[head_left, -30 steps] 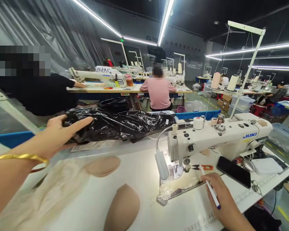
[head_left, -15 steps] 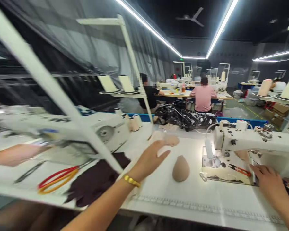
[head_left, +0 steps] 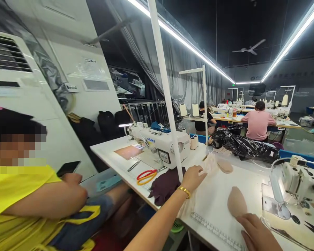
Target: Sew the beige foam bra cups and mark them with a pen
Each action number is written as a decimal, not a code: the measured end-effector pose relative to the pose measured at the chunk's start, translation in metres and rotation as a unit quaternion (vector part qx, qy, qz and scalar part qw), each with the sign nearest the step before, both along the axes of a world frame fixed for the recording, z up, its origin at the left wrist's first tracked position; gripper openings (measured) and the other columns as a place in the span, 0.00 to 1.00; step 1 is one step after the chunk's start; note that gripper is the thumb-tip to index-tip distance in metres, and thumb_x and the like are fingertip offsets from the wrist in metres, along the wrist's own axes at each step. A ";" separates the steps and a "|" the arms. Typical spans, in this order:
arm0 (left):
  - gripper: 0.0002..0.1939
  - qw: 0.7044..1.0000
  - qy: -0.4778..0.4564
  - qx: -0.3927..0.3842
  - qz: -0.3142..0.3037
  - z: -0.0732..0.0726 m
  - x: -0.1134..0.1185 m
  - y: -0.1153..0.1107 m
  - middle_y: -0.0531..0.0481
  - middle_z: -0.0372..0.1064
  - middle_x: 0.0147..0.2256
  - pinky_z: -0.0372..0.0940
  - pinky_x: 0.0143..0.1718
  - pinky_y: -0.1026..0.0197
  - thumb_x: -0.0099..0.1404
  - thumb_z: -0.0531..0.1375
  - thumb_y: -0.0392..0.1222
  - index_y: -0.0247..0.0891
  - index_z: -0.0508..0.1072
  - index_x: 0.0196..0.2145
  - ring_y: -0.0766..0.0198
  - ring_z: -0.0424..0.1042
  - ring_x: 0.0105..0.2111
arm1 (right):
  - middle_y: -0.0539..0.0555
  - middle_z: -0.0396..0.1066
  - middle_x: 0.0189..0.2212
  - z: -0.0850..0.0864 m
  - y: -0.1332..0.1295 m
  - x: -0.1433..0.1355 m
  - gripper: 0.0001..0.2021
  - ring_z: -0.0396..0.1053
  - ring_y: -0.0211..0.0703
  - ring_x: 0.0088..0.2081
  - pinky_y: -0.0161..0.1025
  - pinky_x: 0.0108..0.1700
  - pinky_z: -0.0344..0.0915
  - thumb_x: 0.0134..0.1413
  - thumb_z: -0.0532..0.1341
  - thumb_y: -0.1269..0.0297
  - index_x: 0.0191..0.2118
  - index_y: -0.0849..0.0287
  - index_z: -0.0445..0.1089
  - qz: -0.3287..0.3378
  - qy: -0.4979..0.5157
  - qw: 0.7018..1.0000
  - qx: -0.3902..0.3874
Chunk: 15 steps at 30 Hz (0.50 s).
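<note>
Sewing workshop, grey curtains (head_left: 184,87), white table (head_left: 211,205). Head view, landmark = beige pad (head_left: 237,202), flat on the table. Right hand (head_left: 255,228) at its near end, fingertips at the edge; can't tell if the grip is closed. Left hand (head_left: 195,177) left of it, grip open, at the sheer cream fabric (head_left: 210,166). Beyond the pad: beige pad stack (head_left: 225,166), black plastic bag (head_left: 247,144). Right of it: sewing machine (head_left: 300,177). Far left: dark cloth (head_left: 164,186).

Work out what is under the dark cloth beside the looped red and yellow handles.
The dark cloth lies on the white tabletop, which shows beside it. Anything else beneath is covered, so it cannot be seen.
</note>
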<state>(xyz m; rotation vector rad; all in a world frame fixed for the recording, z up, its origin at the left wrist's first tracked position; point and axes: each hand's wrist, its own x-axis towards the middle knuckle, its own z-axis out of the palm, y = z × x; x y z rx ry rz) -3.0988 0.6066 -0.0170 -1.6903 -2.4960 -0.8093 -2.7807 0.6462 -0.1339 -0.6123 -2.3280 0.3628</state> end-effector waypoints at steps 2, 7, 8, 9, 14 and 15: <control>0.12 0.999 -0.004 -0.039 -0.020 -0.005 -0.004 0.012 0.43 0.78 0.43 0.66 0.53 0.48 0.66 0.65 0.48 0.35 0.78 0.40 0.52 0.75 0.48 | 0.60 0.77 0.53 0.009 0.016 -0.019 0.21 0.75 0.54 0.52 0.50 0.54 0.74 0.65 0.54 0.68 0.58 0.52 0.74 -0.021 -0.018 1.000 -0.002; 0.06 0.995 -0.047 -0.066 -0.062 -0.018 -0.016 0.023 0.46 0.77 0.35 0.64 0.51 0.49 0.64 0.62 0.35 0.37 0.76 0.29 0.54 0.74 0.43 | 0.61 0.75 0.53 0.015 0.038 -0.033 0.20 0.73 0.57 0.53 0.55 0.55 0.73 0.68 0.52 0.65 0.59 0.53 0.72 -0.086 -0.022 0.996 0.000; 0.08 0.994 -0.069 -0.061 -0.066 -0.019 -0.020 0.024 0.46 0.77 0.33 0.64 0.47 0.52 0.63 0.60 0.33 0.38 0.76 0.27 0.54 0.74 0.41 | 0.61 0.75 0.52 0.015 0.037 -0.035 0.19 0.74 0.56 0.52 0.54 0.54 0.74 0.68 0.52 0.65 0.57 0.53 0.73 -0.080 -0.021 0.997 -0.004; 0.09 0.991 -0.096 -0.056 -0.070 -0.020 -0.024 0.026 0.47 0.77 0.32 0.63 0.44 0.54 0.62 0.59 0.32 0.39 0.76 0.26 0.54 0.74 0.39 | 0.60 0.75 0.51 0.016 0.034 -0.039 0.18 0.74 0.55 0.50 0.53 0.53 0.74 0.68 0.52 0.65 0.55 0.53 0.74 -0.068 -0.022 0.997 -0.010; 0.08 0.956 -0.277 -0.022 -0.095 -0.018 -0.042 0.031 0.50 0.77 0.30 0.63 0.33 0.60 0.60 0.58 0.39 0.39 0.78 0.29 0.56 0.75 0.35 | 0.60 0.74 0.49 0.043 0.022 -0.082 0.17 0.75 0.52 0.48 0.50 0.50 0.76 0.67 0.52 0.70 0.55 0.52 0.73 0.020 -0.042 0.999 -0.022; 0.10 0.944 -0.314 -0.011 -0.101 -0.017 -0.044 0.031 0.49 0.77 0.30 0.64 0.33 0.60 0.61 0.58 0.42 0.38 0.78 0.30 0.55 0.75 0.35 | 0.60 0.73 0.50 0.050 0.023 -0.096 0.18 0.74 0.52 0.49 0.50 0.50 0.76 0.67 0.52 0.71 0.57 0.53 0.72 0.033 -0.041 0.998 -0.020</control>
